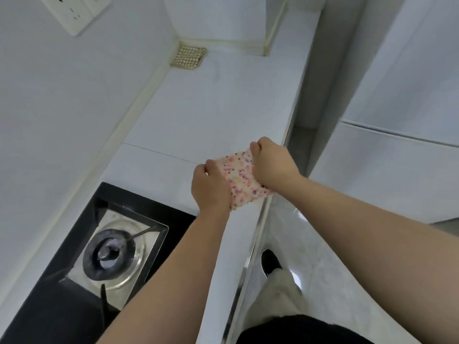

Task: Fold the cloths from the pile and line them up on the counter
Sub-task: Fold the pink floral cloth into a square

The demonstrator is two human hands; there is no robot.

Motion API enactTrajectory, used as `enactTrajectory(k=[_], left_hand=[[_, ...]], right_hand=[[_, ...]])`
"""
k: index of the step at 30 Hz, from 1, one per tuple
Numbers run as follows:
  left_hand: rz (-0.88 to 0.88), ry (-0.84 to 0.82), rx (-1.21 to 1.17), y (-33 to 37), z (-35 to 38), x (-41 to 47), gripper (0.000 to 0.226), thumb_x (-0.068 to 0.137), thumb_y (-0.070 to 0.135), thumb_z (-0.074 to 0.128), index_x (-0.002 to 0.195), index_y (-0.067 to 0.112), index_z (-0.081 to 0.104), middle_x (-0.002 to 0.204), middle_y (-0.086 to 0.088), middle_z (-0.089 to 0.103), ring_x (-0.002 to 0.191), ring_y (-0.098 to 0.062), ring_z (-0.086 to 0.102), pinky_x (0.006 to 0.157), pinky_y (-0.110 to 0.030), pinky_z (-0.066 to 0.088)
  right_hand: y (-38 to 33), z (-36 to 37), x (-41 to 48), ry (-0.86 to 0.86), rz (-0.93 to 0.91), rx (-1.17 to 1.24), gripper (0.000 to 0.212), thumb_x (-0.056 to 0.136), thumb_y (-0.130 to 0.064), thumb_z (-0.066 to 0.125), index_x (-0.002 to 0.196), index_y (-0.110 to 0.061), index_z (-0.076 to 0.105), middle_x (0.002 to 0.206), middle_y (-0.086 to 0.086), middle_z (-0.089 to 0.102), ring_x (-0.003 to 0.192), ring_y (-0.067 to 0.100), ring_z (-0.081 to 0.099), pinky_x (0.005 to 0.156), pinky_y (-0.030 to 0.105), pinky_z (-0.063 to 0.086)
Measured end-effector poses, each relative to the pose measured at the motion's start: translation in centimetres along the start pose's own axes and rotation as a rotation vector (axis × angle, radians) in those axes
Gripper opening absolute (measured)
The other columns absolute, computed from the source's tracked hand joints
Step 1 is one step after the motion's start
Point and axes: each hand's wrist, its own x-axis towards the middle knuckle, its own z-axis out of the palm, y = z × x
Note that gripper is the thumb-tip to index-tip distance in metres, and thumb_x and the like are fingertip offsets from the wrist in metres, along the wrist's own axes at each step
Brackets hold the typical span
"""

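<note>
Left grip (210, 187) and right grip (270, 165) each clutch a side of the speckled cloth (239, 175), holding it taut by the worktop (198, 108) edge, likely to square the fold.

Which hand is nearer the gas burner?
Left. The left hand grips the cloth on the burner side; the right hand grips its opposite edge, farther off.

Wall: white wall (62, 95) — socket plate (77, 11) at upper left.
Worktop: white counter (211, 100), black gas hob (104, 254) set in at the left.
Floor: glossy pale floor (335, 281) — reflecting light.
Right: white cabinet fronts (409, 157).
</note>
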Motion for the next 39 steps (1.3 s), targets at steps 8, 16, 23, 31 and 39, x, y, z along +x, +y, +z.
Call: enactTrajectory(k=[8,16,23,31,39], left_hand=[[-0.116,0.046,-0.004,2.4,3.5,9.8,0.034,0.104,0.041,0.035,0.096,0.016,0.056,0.085,0.009,0.056,0.087,-0.02,0.057,0.076,-0.035,0.047],[-0.241,0.165,0.047,3.1,6.0,18.7,0.03,0.106,0.04,0.034,0.099,0.016,0.051,0.075,0.01,0.05,0.07,-0.015,0.049,0.059,-0.026,0.034],[-0.48,0.348,0.052,3.8,11.0,26.5,0.033,0.106,0.042,0.033,0.099,0.016,0.051,0.071,0.009,0.05,0.061,-0.009,0.047,0.05,-0.027,0.031],[-0.41,0.316,0.0,10.5,16.2,34.6,0.031,0.106,0.041,0.033,0.099,0.016,0.05,0.073,0.01,0.049,0.063,-0.003,0.045,0.059,-0.025,0.029],[-0.403,0.1,0.258,10.7,17.8,36.4,0.024,0.1,0.042,0.043,0.1,0.021,0.053,0.089,0.0,0.067,0.079,-0.024,0.066,0.065,-0.035,0.052]], right_hand=[[-1.2,1.6,12.5,-0.053,0.03,0.085,0.032,0.108,-0.034,0.028,0.091,-0.012,0.042,0.071,0.004,0.052,0.06,0.019,0.048,0.05,0.032,0.032],[-2.9,4.9,23.5,-0.203,-0.023,0.051,0.031,0.108,-0.036,0.026,0.095,-0.013,0.042,0.074,0.004,0.052,0.066,0.024,0.052,0.061,0.035,0.04],[-3.4,7.4,34.8,-0.375,-0.196,0.016,0.031,0.108,-0.035,0.027,0.101,-0.01,0.045,0.078,0.011,0.057,0.073,0.034,0.057,0.066,0.043,0.047],[-4.0,3.4,46.4,-0.269,-0.313,-0.1,0.031,0.107,-0.039,0.028,0.099,-0.015,0.045,0.073,0.004,0.052,0.067,0.029,0.052,0.062,0.038,0.042],[-1.6,1.5,52.1,-0.156,-0.351,-0.378,0.044,0.107,-0.041,0.027,0.117,-0.009,0.054,0.09,0.012,0.062,0.084,0.036,0.059,0.064,0.039,0.041]])
